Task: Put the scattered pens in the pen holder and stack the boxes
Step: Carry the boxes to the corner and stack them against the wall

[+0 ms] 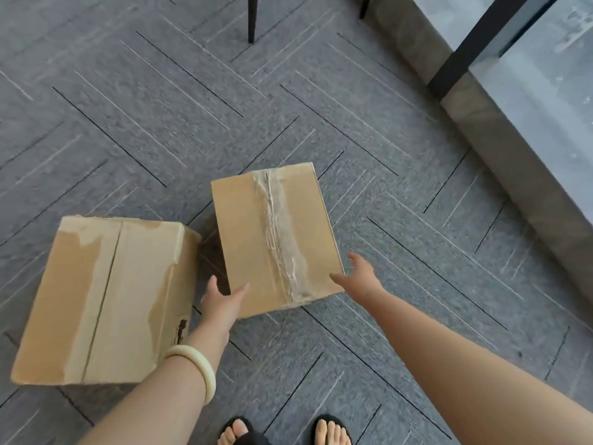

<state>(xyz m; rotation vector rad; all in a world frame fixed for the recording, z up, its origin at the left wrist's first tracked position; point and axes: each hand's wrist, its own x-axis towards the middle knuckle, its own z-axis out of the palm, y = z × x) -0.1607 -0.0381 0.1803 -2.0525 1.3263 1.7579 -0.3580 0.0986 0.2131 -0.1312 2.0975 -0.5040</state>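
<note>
Two brown cardboard boxes stand on the grey carpet. The larger box (pixel 106 300) is at the lower left, its top flaps shut with torn tape marks. The smaller taped box (pixel 276 239) stands in the middle, a crinkled clear tape strip running down its top. My left hand (pixel 221 303), with a pale bangle on the wrist, is open at the near left corner of the smaller box, thumb against its edge. My right hand (pixel 359 277) is open at the box's near right corner, fingers spread. No pens or pen holder are in view.
Grey carpet tiles (pixel 417 220) with a herringbone line pattern cover the floor. Two dark furniture legs (pixel 253 17) stand at the top. A stone ledge with a glass wall and black frame (pixel 465 53) runs along the right. My sandalled feet (pixel 282 431) show at the bottom.
</note>
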